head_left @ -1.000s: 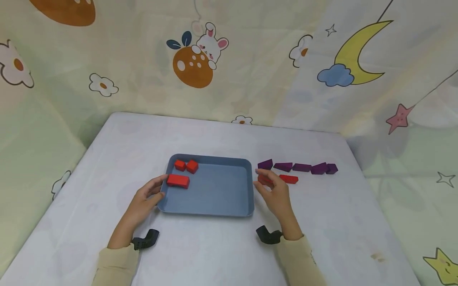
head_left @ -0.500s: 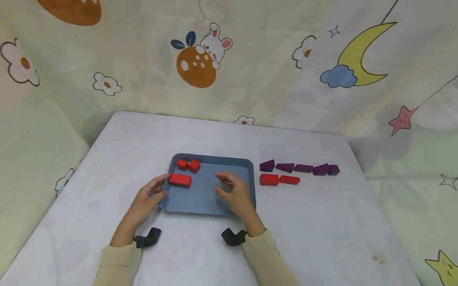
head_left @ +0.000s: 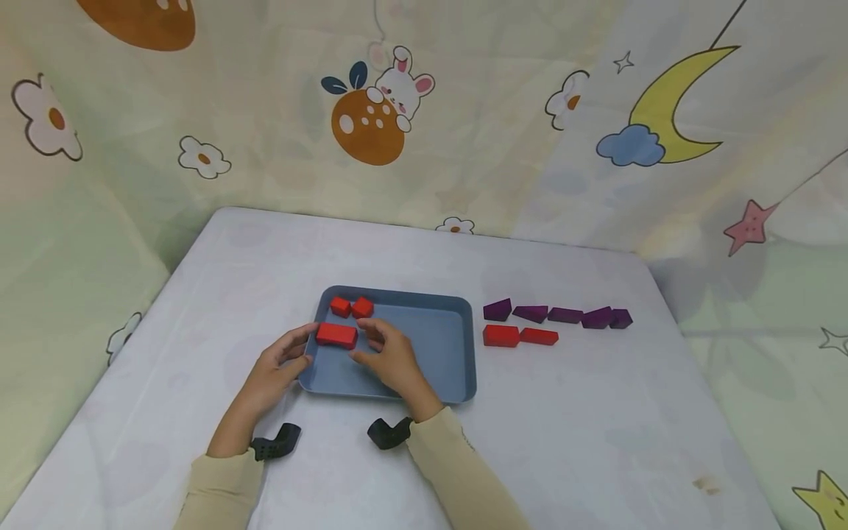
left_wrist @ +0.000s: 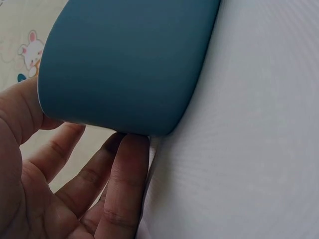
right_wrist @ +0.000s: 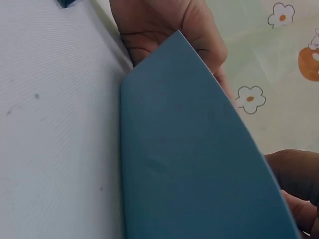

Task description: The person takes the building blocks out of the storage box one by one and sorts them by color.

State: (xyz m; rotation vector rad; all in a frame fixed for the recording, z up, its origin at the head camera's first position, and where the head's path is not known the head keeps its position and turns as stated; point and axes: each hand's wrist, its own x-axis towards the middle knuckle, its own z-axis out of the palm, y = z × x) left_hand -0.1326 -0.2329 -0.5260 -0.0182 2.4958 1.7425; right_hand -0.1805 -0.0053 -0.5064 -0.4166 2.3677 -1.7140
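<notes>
Red long block (head_left: 336,336) lies in the tray (head_left: 437,346) between left grip (head_left: 271,374) and right grip (head_left: 392,359), long axis running crosswise; right fingers parted, holding nothing, left ones loosely spread against the tray's side.

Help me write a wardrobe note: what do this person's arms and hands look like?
The left sleeve and right sleeve are beige and long, leaving part of each forearm bare. A bent black device is worn near each cuff: left device, right device. The left hand and right hand are bare, without gloves.
</notes>
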